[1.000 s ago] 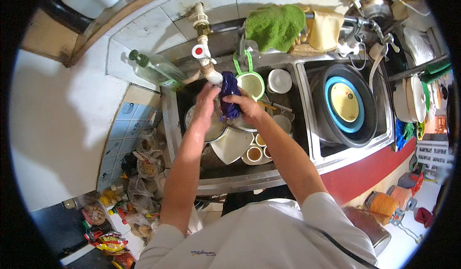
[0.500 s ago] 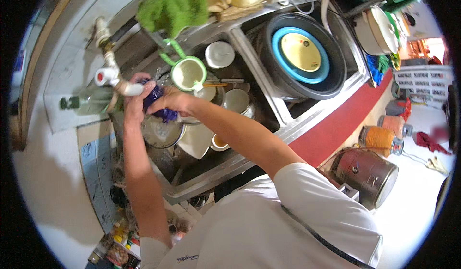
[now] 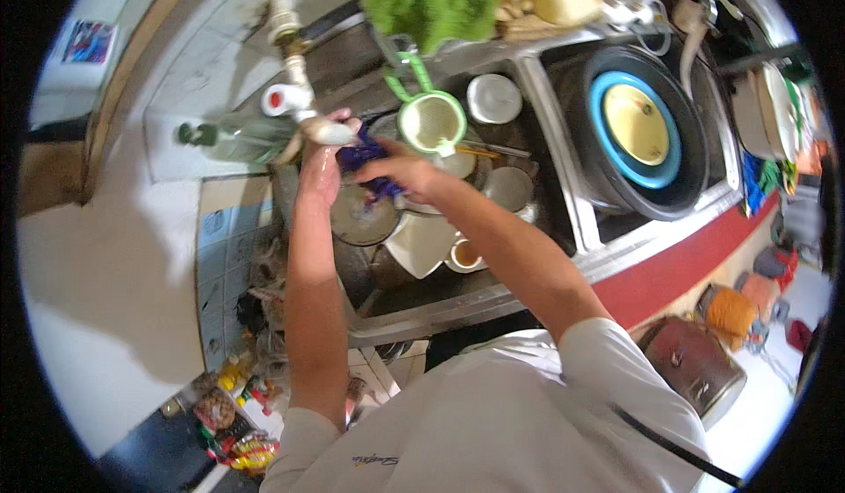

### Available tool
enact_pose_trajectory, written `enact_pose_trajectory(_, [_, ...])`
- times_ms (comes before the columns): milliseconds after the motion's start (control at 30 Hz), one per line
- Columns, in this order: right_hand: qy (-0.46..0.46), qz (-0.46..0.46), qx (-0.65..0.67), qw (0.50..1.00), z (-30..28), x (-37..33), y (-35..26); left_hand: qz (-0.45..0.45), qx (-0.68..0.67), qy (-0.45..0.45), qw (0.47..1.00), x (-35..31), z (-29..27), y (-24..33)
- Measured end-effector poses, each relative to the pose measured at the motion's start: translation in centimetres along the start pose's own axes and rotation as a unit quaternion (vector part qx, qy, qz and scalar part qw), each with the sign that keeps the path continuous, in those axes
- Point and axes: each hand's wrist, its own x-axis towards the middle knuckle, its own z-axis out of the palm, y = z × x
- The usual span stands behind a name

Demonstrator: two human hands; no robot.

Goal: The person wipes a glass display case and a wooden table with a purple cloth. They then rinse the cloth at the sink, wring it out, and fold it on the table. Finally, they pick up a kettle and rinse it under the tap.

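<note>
Both my hands are over the left sink basin [image 3: 458, 292], under the white tap [image 3: 299, 106]. My left hand [image 3: 322, 160] and my right hand [image 3: 394, 170] are closed together on a dark purple cloth [image 3: 363, 154] and squeeze it. Below them lie a round grey dish [image 3: 361, 217], a white square plate [image 3: 422, 242] and a small cup with brown liquid [image 3: 463, 253]. A green-handled white mug [image 3: 431, 120] stands just beyond my right hand.
A white bowl [image 3: 494, 97] sits at the back of the basin. The right basin holds a dark tub with a blue and a yellow bowl [image 3: 635, 123] nested inside. A green cloth [image 3: 436, 0] hangs on the back ledge. A glass bottle [image 3: 231, 135] lies left of the tap.
The view has swung and tilted, so the sink sits higher and more slanted. My hands stay closed on the purple cloth under the tap.
</note>
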Motion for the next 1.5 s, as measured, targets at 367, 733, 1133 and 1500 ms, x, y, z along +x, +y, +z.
enact_pose_trajectory(367, [-0.087, 0.090, 0.350, 0.928, 1.8, -2.2, 0.7, -0.100, -0.449, -0.360, 0.812, 0.1, 0.8, -1.8])
enact_pose_trajectory(733, [-0.045, 0.107, -0.081, 0.990, 2.2, -2.6, -3.8, -0.007, -0.118, -0.233, 0.965, 0.1, 0.6, 1.8])
enact_pose_trajectory(1133, [0.182, 0.081, -0.723, 0.661, 3.2, 0.0, -0.3, 0.189, 0.441, 0.195, 0.855, 3.2, 1.2, -6.8])
enact_pose_trajectory(1500, [0.033, -0.010, -0.699, 0.715, 7.1, -8.7, -1.3, -0.139, 0.310, 0.423, 0.840, -5.2, 1.7, -6.7])
